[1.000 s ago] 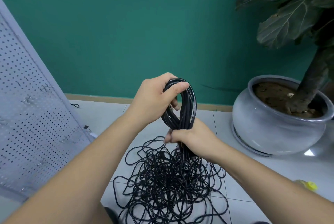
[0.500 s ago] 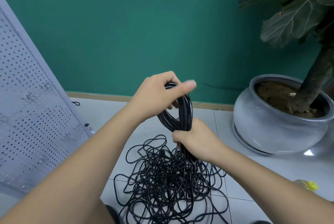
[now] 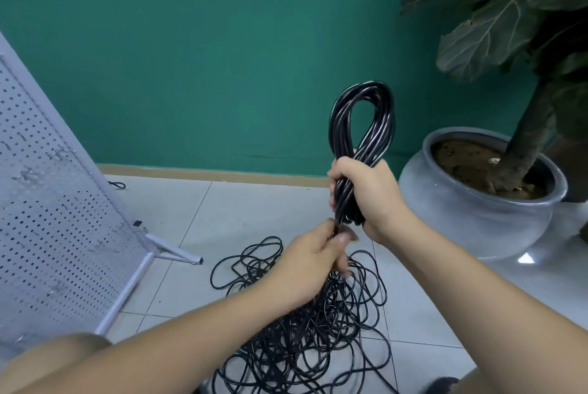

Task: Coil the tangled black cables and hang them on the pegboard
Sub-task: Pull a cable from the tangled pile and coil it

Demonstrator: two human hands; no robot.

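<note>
My right hand (image 3: pixel 366 193) grips the waist of a coiled bundle of black cable (image 3: pixel 362 120), whose loop stands upright above the fist. Just below it, my left hand (image 3: pixel 315 260) pinches a strand of the same cable near the bundle's lower end. A tangled heap of black cable (image 3: pixel 305 330) lies on the tiled floor under both hands. The white pegboard (image 3: pixel 47 218) with several small metal hooks leans on its stand at the left.
A large grey plant pot (image 3: pixel 477 218) with a broad-leaved plant stands at the right against the green wall. The pegboard's white foot (image 3: pixel 175 250) juts onto the floor. A small black cable loop (image 3: pixel 117 184) lies by the skirting. My knees show at the bottom edge.
My left hand let go of the top of the loop and dropped below the right hand to pinch a strand. The right hand lifted the bundle higher and to the right.
</note>
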